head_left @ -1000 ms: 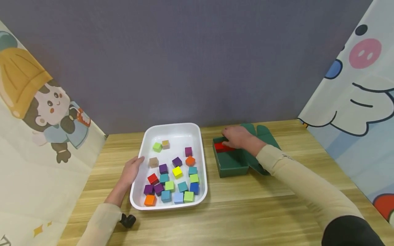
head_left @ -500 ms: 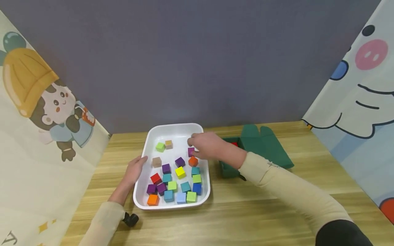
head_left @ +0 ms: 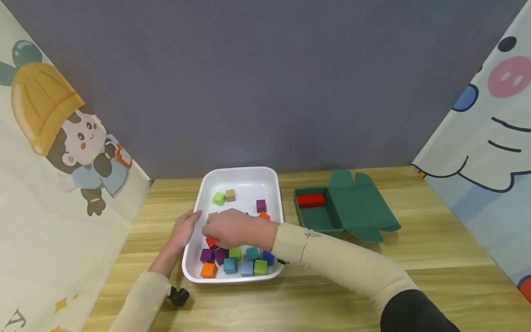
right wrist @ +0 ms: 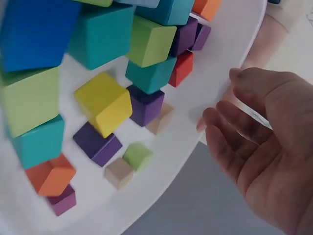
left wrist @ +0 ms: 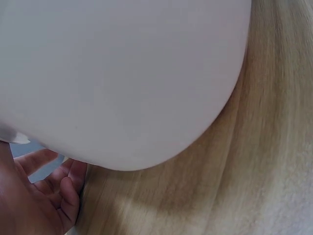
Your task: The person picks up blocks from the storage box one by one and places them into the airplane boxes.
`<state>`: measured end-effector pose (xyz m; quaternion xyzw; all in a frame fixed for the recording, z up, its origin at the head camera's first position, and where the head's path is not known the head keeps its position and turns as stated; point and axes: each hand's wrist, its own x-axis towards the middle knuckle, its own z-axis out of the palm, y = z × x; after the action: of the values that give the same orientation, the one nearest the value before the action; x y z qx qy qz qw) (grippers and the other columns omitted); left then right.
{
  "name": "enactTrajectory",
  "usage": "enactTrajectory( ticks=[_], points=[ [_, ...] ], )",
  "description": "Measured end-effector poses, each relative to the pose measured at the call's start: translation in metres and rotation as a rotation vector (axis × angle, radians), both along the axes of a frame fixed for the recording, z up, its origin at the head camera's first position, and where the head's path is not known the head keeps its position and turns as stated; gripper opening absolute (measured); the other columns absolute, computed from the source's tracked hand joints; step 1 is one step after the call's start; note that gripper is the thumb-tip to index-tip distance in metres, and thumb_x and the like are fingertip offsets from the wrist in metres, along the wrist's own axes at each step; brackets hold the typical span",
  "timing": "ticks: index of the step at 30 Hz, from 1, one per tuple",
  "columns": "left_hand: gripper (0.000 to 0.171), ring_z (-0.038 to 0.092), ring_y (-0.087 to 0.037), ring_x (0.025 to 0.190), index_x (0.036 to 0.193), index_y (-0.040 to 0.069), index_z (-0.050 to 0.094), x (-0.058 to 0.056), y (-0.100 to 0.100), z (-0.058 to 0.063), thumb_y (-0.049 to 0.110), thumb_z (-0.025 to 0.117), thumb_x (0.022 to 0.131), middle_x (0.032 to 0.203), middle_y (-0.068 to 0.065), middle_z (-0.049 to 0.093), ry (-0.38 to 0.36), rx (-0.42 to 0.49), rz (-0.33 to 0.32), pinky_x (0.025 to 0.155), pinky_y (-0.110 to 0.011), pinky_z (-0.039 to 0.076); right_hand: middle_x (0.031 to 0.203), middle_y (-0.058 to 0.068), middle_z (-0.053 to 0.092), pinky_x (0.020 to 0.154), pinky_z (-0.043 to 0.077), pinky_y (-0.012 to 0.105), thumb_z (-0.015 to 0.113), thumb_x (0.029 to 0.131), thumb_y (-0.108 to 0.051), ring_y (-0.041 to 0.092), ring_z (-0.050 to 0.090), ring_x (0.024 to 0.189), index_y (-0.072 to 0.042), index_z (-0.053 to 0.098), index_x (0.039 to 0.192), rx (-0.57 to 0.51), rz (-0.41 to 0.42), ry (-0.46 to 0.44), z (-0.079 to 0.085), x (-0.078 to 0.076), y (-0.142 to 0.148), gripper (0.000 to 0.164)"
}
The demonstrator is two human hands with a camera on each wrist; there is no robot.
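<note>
A white tray (head_left: pixel 238 176) holds many coloured cubes. My left hand (head_left: pixel 182 230) grips its left rim, thumb over the edge; in the left wrist view the fingers (left wrist: pixel 71 196) are beside the tray's outer wall. My right hand (head_left: pixel 232 229) reaches over the tray's left middle, close to a red cube (head_left: pixel 211 242). In the right wrist view that hand's fingers are loosely bent with nothing between them, and the red cube (right wrist: pixel 182 69) lies ahead of the fingertips. The hand hides several cubes in the head view. A yellow cube (right wrist: pixel 103 104) sits among purple and teal ones.
Right of the tray stands a green box (head_left: pixel 317 221) with its lid (head_left: pixel 361 205) folded open to the right. A row of red cubes (head_left: pixel 311 200) lies along its back wall. A grey partition (head_left: pixel 265 92) rises behind the wooden table (head_left: pixel 332 295).
My right hand has left the green box and moved left across the tray, from the far-right purple cube to the red cube. The left hand keeps its grip on the rim.
</note>
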<state>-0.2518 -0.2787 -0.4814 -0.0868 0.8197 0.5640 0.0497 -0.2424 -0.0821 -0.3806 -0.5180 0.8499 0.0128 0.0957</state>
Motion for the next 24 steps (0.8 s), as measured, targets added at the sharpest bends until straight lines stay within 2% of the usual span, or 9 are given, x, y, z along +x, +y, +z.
enactTrajectory(
  ticks=[4,12,17,20,24],
  points=[
    [0.055,0.055,-0.033,0.111,0.132,-0.001,0.056,-0.001,0.001,0.000,0.044,0.045,0.101,0.131,-0.025,0.054,0.022,-0.021,0.006,0.089,-0.046,0.053,0.081,-0.010,0.056,0.065,0.047,0.018,0.068,0.092,-0.019,0.010,0.050,0.079,-0.022,0.068,0.106,0.050,-0.020,-0.035,-0.006,-0.001,-0.015,0.015],
    [0.054,0.057,-0.033,0.107,0.129,-0.002,0.056,0.000,0.000,0.001,0.043,0.044,0.102,0.126,-0.025,0.057,0.018,-0.031,0.008,0.084,-0.047,0.056,0.082,-0.011,0.057,0.070,0.047,0.020,0.071,0.089,-0.015,0.011,0.050,0.082,-0.025,0.068,0.103,0.121,-0.061,-0.082,-0.021,-0.010,-0.028,0.017],
    [0.056,0.058,-0.035,0.108,0.132,-0.003,0.054,0.000,0.001,0.001,0.043,0.044,0.102,0.127,-0.027,0.056,0.013,-0.024,0.010,0.083,-0.047,0.056,0.086,-0.011,0.059,0.074,0.048,0.022,0.070,0.090,-0.017,0.011,0.051,0.083,-0.026,0.068,0.106,0.143,-0.065,-0.032,-0.033,-0.014,-0.035,0.018],
    [0.059,0.056,-0.039,0.113,0.137,-0.003,0.050,0.001,0.001,0.002,0.043,0.043,0.102,0.132,-0.028,0.052,-0.001,-0.025,-0.001,0.086,-0.050,0.054,0.093,-0.011,0.062,0.080,0.050,0.024,0.069,0.091,-0.019,0.011,0.052,0.084,-0.028,0.066,0.114,0.162,-0.073,0.001,-0.038,-0.015,-0.040,0.024],
    [0.061,0.053,-0.042,0.118,0.140,-0.002,0.046,0.001,0.001,0.004,0.044,0.042,0.102,0.136,-0.028,0.048,-0.016,-0.037,-0.011,0.088,-0.052,0.053,0.097,-0.010,0.063,0.087,0.049,0.025,0.069,0.091,-0.020,0.011,0.053,0.084,-0.028,0.064,0.119,0.167,-0.071,0.005,-0.042,-0.016,-0.044,0.029]
  ],
)
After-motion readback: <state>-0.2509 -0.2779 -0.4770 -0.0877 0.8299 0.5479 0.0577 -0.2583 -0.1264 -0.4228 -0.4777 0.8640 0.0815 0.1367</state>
